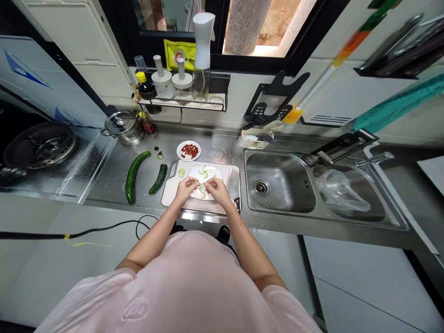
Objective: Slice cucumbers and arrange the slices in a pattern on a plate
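My left hand (187, 187) and my right hand (215, 188) are over a white plate (208, 194), fingertips pinched close together. A small cucumber slice seems to be between them, mostly hidden by the fingers. On the plate lie cucumber slices (205, 171) set out in curved, petal-like groups. The plate rests on a pale cutting board (170, 190). A few more slices (181, 172) lie on the board's left part. A knife (234, 185) with a wide blade lies along the board's right edge, right of my right hand.
Left of the board lie a whole cucumber (132, 178) and a cut cucumber (158, 179). A small plate of chopped red pieces (189, 151) stands behind it. A pot (124, 128) is at the back left, a sink (280, 182) at the right, a seasoning rack (183, 102) above.
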The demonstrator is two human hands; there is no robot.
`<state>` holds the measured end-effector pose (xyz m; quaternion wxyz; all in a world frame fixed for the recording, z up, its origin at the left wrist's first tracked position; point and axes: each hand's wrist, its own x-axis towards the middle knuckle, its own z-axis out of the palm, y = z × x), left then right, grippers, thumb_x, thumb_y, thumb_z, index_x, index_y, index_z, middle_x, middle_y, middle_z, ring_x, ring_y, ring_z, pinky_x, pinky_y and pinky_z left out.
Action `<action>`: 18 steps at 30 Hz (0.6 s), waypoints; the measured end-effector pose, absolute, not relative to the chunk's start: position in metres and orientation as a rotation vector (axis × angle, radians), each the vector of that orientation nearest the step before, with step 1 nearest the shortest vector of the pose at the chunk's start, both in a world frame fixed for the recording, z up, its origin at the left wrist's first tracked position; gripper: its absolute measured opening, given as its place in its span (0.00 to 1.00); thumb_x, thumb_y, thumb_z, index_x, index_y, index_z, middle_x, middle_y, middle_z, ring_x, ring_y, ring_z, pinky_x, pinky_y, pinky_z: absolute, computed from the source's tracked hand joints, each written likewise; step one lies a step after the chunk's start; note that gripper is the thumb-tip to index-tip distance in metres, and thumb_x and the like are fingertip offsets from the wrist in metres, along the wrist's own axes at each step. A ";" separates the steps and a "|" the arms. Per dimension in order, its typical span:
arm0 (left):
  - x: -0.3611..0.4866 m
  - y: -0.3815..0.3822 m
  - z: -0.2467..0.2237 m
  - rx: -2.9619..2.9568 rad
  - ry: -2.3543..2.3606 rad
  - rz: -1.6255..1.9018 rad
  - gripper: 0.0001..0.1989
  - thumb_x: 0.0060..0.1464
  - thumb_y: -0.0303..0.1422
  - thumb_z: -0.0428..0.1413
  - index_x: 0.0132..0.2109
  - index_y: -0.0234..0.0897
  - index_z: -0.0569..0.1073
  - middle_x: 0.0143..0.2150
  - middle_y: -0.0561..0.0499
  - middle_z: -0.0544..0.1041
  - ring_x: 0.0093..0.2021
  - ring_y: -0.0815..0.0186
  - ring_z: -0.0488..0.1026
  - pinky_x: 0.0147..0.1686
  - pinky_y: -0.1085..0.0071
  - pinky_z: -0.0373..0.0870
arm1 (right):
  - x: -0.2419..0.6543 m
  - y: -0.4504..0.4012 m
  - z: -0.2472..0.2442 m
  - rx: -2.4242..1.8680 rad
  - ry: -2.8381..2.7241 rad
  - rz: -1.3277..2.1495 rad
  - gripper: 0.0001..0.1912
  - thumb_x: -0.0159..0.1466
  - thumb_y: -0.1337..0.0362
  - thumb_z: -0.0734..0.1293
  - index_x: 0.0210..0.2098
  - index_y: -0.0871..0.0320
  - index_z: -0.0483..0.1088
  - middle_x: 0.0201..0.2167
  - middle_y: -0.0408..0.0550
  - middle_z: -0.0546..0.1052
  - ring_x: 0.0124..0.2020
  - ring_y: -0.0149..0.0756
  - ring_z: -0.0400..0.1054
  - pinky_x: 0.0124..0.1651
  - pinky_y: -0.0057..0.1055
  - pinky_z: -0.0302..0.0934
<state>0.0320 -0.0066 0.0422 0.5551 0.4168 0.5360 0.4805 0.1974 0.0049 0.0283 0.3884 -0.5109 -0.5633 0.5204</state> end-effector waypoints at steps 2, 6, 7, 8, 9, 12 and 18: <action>0.030 -0.005 0.035 1.019 1.292 1.108 0.15 0.41 0.39 0.62 0.35 0.33 0.74 0.26 0.53 0.73 0.26 0.72 0.67 0.27 0.76 0.62 | 0.199 0.006 0.024 -1.338 -1.477 1.265 0.13 0.57 0.53 0.64 0.32 0.57 0.66 0.21 0.39 0.69 0.23 0.30 0.64 0.28 0.26 0.58; 0.027 -0.005 0.023 1.134 1.361 1.043 0.14 0.42 0.38 0.62 0.35 0.33 0.76 0.28 0.51 0.74 0.28 0.71 0.68 0.31 0.75 0.64 | 0.204 0.007 0.018 -1.454 -1.603 1.135 0.11 0.58 0.56 0.61 0.32 0.57 0.69 0.22 0.40 0.70 0.25 0.30 0.64 0.30 0.26 0.57; 0.027 -0.006 0.021 1.179 1.399 1.021 0.14 0.42 0.38 0.62 0.36 0.34 0.76 0.28 0.52 0.74 0.28 0.71 0.68 0.31 0.75 0.64 | 0.205 0.007 0.017 -1.473 -1.643 1.106 0.11 0.58 0.57 0.61 0.33 0.57 0.69 0.22 0.40 0.70 0.25 0.31 0.63 0.30 0.26 0.56; 0.026 -0.007 0.019 1.233 1.445 0.994 0.13 0.43 0.38 0.61 0.36 0.35 0.76 0.27 0.52 0.73 0.27 0.71 0.68 0.30 0.75 0.63 | 0.205 0.006 0.015 -1.485 -1.684 1.079 0.11 0.58 0.58 0.61 0.33 0.57 0.70 0.22 0.40 0.71 0.25 0.30 0.63 0.31 0.26 0.56; 0.025 -0.008 0.019 1.294 1.494 0.960 0.13 0.43 0.37 0.61 0.37 0.36 0.76 0.26 0.53 0.73 0.27 0.70 0.68 0.30 0.75 0.63 | 0.206 0.006 0.014 -1.494 -1.723 1.055 0.10 0.58 0.59 0.60 0.33 0.57 0.70 0.23 0.40 0.71 0.26 0.31 0.63 0.31 0.25 0.55; 0.025 -0.013 0.019 1.482 1.626 0.817 0.10 0.46 0.36 0.58 0.37 0.39 0.76 0.27 0.53 0.74 0.28 0.69 0.69 0.30 0.74 0.61 | 0.204 0.005 0.010 -1.539 -1.808 1.004 0.10 0.59 0.61 0.60 0.34 0.57 0.71 0.23 0.40 0.71 0.26 0.31 0.63 0.31 0.25 0.54; 0.033 -0.016 0.023 1.666 1.810 0.527 0.08 0.48 0.35 0.56 0.37 0.42 0.77 0.30 0.52 0.77 0.32 0.65 0.71 0.37 0.70 0.60 | 0.198 0.001 0.002 -1.715 -1.950 0.932 0.09 0.61 0.64 0.60 0.38 0.57 0.70 0.26 0.43 0.73 0.28 0.32 0.65 0.32 0.25 0.53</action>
